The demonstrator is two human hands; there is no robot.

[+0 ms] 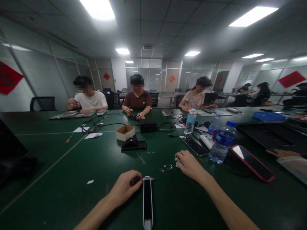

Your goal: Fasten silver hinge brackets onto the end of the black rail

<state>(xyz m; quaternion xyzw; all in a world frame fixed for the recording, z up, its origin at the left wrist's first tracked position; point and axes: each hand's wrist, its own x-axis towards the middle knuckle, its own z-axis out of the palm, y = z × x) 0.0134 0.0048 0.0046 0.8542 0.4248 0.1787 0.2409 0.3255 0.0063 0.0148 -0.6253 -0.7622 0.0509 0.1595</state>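
Left hand [123, 188] clenches small dark part [136, 181] at slim black-and-silver bar [148, 201]; right hand [189, 166] pinches tiny silver piece [177, 162], loose silver rings [166, 168] kept handily beside it.

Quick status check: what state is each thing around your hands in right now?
Left hand: curled over the tool's dark end.
Black-and-white tool: lying lengthwise, metal pin crosswise at far end.
Right hand: curled, fingertips at a small pale piece.
Small metal rings: loose on the table.
Cardboard box: open.
Water bottle: capped.
Pink-cased phone: lying face up.
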